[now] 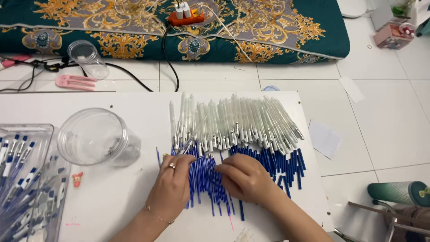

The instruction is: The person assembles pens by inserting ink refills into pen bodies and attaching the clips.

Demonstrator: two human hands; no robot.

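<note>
A: Where are the hands?

B: Both low on the white bench [112,197], close together over the blue refills [210,179]. The left hand [172,186] pinches a few refills between fingers and thumb; the right hand [244,179] lies curled on the pile, its grip hidden.

A: And around them?

B: Clear pen barrels [233,123] lie in a row just above the refills. A clear jar [96,136] lies on its side to the left, beside a tray [27,179] of finished pens.

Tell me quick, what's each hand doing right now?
Left hand: fingers closed on a few blue refills.
Right hand: fingers curled, pressing on the same refills; grip unclear.
</note>
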